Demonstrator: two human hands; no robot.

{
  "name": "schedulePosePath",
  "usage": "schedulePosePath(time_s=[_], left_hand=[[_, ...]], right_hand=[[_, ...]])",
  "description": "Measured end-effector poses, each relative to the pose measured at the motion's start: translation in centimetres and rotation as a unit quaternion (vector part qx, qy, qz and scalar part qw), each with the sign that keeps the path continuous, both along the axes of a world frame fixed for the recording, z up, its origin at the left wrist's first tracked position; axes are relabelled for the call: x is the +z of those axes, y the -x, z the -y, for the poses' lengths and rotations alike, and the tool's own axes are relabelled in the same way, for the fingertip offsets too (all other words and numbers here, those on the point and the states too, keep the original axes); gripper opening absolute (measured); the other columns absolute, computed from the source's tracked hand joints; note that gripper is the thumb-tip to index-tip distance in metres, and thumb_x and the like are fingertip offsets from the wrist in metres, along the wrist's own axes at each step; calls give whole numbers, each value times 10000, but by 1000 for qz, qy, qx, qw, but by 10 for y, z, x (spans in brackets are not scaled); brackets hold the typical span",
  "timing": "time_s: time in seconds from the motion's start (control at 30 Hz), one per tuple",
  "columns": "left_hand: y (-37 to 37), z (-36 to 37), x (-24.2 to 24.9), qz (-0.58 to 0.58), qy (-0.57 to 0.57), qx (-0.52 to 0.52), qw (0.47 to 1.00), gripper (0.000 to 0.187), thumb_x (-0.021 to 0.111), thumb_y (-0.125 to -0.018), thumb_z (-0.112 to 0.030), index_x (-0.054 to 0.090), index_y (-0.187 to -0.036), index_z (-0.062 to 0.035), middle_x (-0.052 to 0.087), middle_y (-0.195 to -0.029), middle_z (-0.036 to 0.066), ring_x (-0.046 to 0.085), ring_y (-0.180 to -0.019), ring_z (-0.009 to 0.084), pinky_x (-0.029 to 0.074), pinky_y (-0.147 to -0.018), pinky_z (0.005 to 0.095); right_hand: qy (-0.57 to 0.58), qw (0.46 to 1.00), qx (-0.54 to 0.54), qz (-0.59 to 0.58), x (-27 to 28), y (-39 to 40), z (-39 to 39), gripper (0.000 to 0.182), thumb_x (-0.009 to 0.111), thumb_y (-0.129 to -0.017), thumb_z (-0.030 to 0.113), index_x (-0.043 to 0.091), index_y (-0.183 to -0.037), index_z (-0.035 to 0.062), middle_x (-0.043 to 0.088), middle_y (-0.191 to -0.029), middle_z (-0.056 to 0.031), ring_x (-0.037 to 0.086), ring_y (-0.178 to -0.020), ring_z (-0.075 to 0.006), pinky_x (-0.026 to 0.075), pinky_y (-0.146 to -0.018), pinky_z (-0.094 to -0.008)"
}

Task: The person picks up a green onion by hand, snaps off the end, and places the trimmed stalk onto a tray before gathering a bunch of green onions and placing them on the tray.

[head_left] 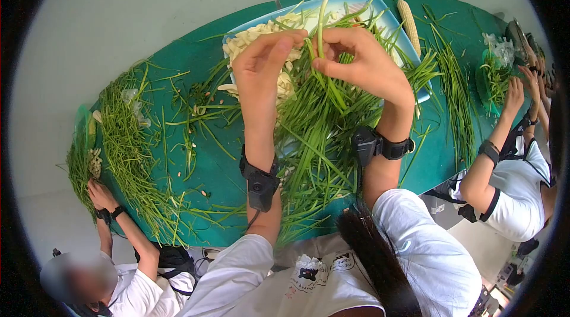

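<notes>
My left hand [270, 53] is raised over the tray, its thumb and fingertips pinched together on the green stalks. My right hand [359, 59] is beside it, its fingers closed around a few green stalks [321, 29] with pale ends pointing up. Below both hands a large heap of long green stalks [314, 121] spreads over the tray and down towards the table's near edge. Pale sliced pieces [246, 41] lie on the blue-rimmed white tray [392, 23], partly behind my left hand.
On the green table [222, 139], more stalks [127, 151] lie at left and a bunch [454, 85] at right. A corn cob [408, 26] rests beside the tray. People work at both sides, with a green basket [485, 88] at right. Loose scraps are scattered about.
</notes>
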State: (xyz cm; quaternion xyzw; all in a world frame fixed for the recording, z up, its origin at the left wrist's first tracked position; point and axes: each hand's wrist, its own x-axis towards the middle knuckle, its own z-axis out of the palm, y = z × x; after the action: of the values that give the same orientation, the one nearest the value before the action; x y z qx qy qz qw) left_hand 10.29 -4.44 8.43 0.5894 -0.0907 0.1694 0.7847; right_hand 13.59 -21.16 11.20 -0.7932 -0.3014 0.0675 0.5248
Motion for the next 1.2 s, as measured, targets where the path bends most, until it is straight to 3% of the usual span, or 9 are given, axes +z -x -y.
schedulePosePath(time_s=[0.03, 0.57, 0.67, 1.2], left_hand=[[0, 0, 0, 3, -4, -12, 1000, 133, 581, -874, -75, 652, -926, 24, 668, -930, 86, 607, -854, 135, 456, -821, 269], [-1, 1, -2, -30, -6, -49, 998, 159, 640, -824, -31, 618, -975, 13, 646, -922, 63, 596, -857, 113, 457, -792, 251], [-1, 1, -3, -26, -9, -51, 998, 166, 648, -818, -31, 619, -975, 13, 644, -910, 59, 594, -848, 107, 458, -784, 246], [1, -4, -5, -34, -15, 5, 999, 73, 671, -800, -22, 623, -748, -4, 597, -709, 2, 519, -652, 48, 410, -623, 197]], right_hand=[[-15, 1000, -6, 17, -1, 0, 0, 184, 621, -705, 157, 576, -763, -12, 480, -543, -71, 458, -512, -134, 373, -501, -286], [-15, 1000, 6, 22, -1, 1, -1, 187, 610, -680, 133, 512, -700, -24, 437, -540, -70, 427, -514, -142, 357, -501, -293], [23, 999, 29, -11, 6, 2, 2, 142, 621, -748, 78, 509, -732, -7, 434, -631, -4, 422, -622, -80, 383, -603, -228], [21, 998, 53, -23, 4, 1, 2, 102, 615, -744, 68, 560, -784, -9, 460, -644, -6, 446, -624, -79, 397, -610, -224]])
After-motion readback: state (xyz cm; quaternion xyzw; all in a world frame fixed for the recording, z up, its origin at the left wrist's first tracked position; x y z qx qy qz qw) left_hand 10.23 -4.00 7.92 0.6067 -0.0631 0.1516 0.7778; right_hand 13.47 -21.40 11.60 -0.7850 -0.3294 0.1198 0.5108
